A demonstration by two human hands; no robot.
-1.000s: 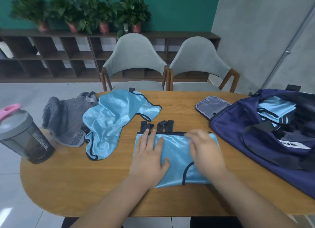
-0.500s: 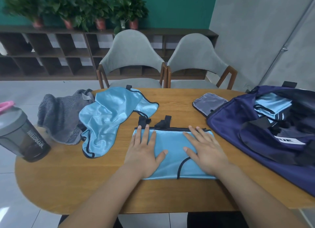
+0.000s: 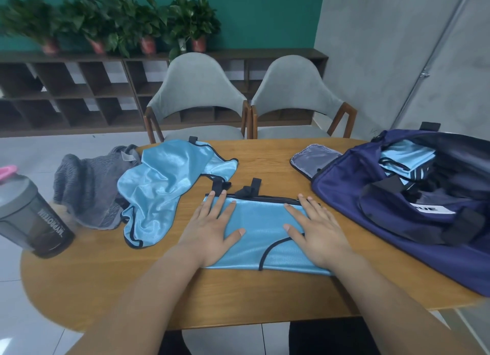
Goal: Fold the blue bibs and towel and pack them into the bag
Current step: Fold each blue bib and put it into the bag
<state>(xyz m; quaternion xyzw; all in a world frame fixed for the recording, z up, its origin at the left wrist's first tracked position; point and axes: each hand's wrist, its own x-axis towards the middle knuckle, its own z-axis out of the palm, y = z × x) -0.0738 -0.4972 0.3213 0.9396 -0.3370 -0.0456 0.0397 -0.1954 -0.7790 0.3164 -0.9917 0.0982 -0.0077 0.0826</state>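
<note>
Sweeping across the folded bib (image 3: 261, 230) a second ago, the right hand (image 3: 315, 235) now rests flat on it beside the left hand (image 3: 209, 232), both with straight fingers, near the tabletop's (image 3: 106, 275) front edge.

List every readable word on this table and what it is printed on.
"MYPROTEIN": sideways on the dark shaker bottle.
"UE": on the white label of the navy bag; its earlier letters are hidden.
Tag on the grey towel: too small to read.
</note>
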